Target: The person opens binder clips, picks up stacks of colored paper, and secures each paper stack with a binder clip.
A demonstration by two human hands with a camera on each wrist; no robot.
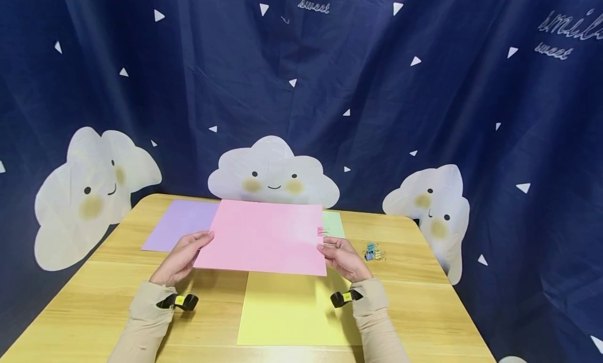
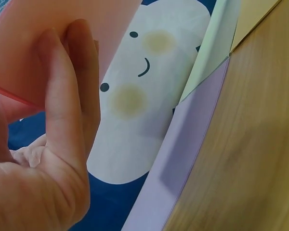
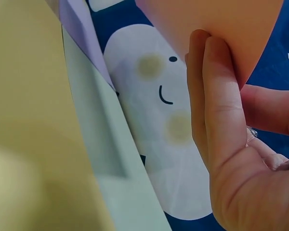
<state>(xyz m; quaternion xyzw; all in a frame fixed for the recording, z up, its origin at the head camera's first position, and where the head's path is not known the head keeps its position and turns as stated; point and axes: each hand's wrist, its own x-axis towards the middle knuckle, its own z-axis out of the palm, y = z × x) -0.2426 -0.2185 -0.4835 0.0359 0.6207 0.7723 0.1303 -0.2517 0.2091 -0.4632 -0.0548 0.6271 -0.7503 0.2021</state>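
Observation:
A pink sheet of paper [image 1: 264,237] is held up above the table, tilted. My left hand [image 1: 183,256] pinches its left edge, and my right hand [image 1: 345,258] pinches the right edge. On that right edge sits a pink binder clip [image 1: 322,231], just above my right fingers. Both wrist views show fingers lying flat along the underside of the paper. Whether it is one sheet or several, I cannot tell. Below it, a yellow sheet [image 1: 297,310] lies on the table, its far part hidden by the pink one.
On the wooden table [image 1: 108,279], a purple sheet [image 1: 181,224] lies at the far left and a pale green sheet [image 1: 333,223] at the back, mostly covered from view. Several blue and yellow binder clips [image 1: 373,253] are clustered to the right. A dark blue curtain [image 1: 292,106] hangs behind.

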